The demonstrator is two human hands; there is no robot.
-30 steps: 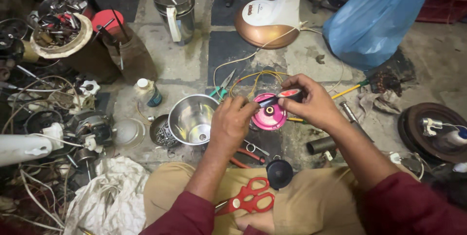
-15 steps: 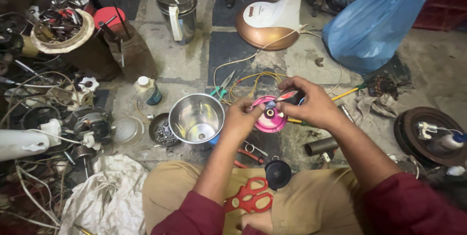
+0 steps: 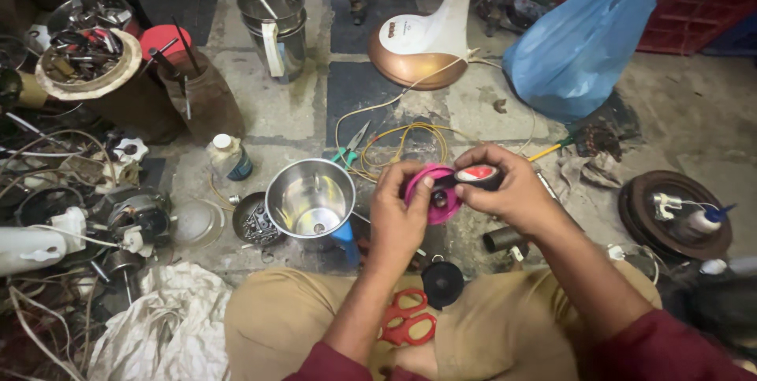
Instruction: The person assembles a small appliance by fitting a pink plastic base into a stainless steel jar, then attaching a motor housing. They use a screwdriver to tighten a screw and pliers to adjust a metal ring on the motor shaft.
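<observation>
My left hand [image 3: 400, 211] grips a round pink plastic part [image 3: 435, 196] by its left rim, thumb on its face. My right hand [image 3: 505, 188] holds a tool with a red and black handle [image 3: 478, 174] against the top right of the pink part. Both hands hover over the floor in front of my knees. A shiny steel jar [image 3: 310, 197] stands just left of my left hand. Red-handled scissors [image 3: 404, 318] lie on my lap, with a black round knob [image 3: 442, 282] beside them.
Yellow and white wires [image 3: 398, 140] and green-handled pliers [image 3: 347, 148] lie beyond the hands. A copper and white appliance base [image 3: 418, 50], a blue plastic bag [image 3: 583, 42], steel containers [image 3: 274, 22], a small bottle [image 3: 230, 157], motor parts [image 3: 130, 215] and a cloth [image 3: 162, 326] surround me.
The pink part has been tilted up and drawn closer between my hands. My right hand has shifted the red-handled tool onto its upper edge.
</observation>
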